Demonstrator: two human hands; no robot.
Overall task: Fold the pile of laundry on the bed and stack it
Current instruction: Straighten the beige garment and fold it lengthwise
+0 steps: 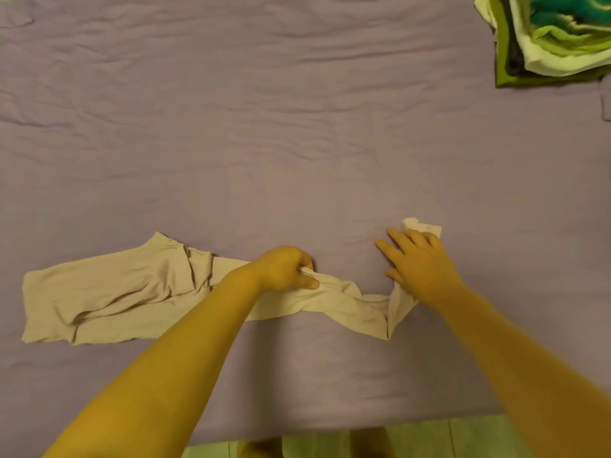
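Left hand (284, 269) and right hand (421, 262) bare, no rings, watch or bands. Forearms uncovered to the frame edge, no sleeves showing. Light green garment (429, 438) worn below, with vertical seams or pleats.

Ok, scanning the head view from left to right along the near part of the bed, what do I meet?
Flat wide end of the beige garment → left hand pinching its bunched middle → right hand pressing its narrow end → far right, further back, the stack of folded laundry.
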